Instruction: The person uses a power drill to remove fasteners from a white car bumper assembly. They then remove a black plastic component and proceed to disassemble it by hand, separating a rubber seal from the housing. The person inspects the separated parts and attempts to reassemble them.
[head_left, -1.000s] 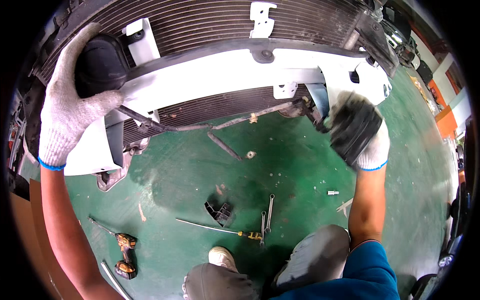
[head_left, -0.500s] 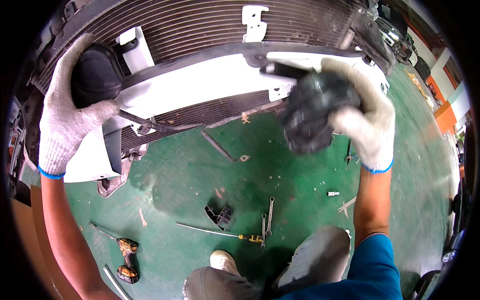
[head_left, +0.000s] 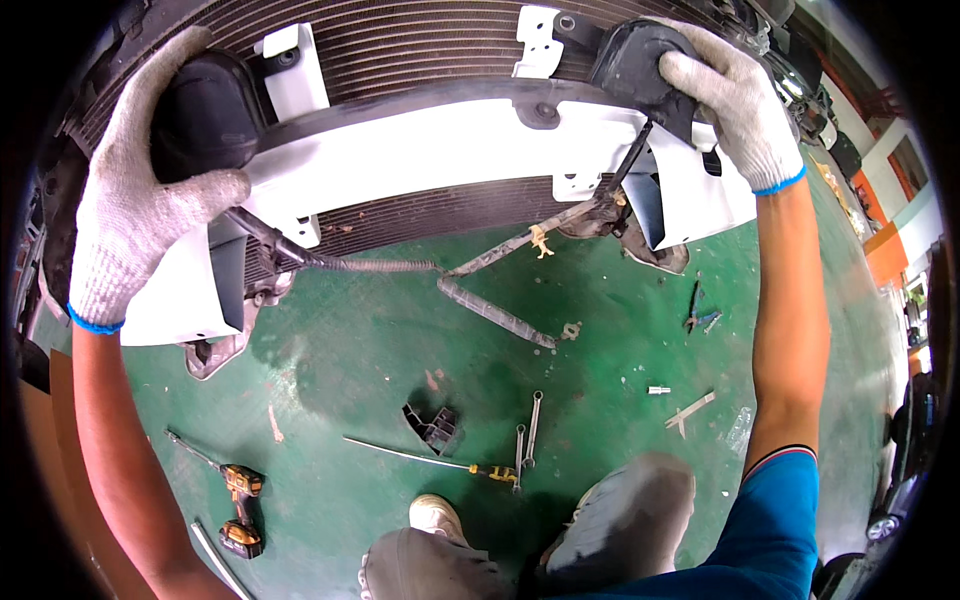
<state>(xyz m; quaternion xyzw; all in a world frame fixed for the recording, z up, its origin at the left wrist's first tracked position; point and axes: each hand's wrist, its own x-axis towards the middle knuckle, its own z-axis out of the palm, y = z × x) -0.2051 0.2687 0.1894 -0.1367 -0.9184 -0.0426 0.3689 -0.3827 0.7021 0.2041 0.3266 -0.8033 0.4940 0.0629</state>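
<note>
My gloved left hand [head_left: 130, 215] wraps round a black, rounded car horn [head_left: 208, 112] at the left end of a white bumper beam [head_left: 430, 145]. Thumb and fingers grip its two sides. On the right, my gloved right hand [head_left: 735, 110] grips a second black car horn [head_left: 640, 68] from its outer side, thumb across its face. This horn has a dark metal bracket [head_left: 575, 28] pointing left and sits at the beam's upper edge. A taped wiring harness [head_left: 380, 265] hangs below the beam, with branches running toward both horns. Whether the horns are fastened is hidden.
Behind the beam is a finned radiator [head_left: 420, 45]. On the green floor lie an orange-black cordless drill [head_left: 240, 500], a long screwdriver [head_left: 420, 460], wrenches [head_left: 533, 430], pliers [head_left: 695, 308], a socket [head_left: 658, 390] and a black plastic bracket [head_left: 435, 428].
My right hand has carried its horn up and to the right, to the beam's right end. The harness now shows more fully. My left hand keeps its hold.
</note>
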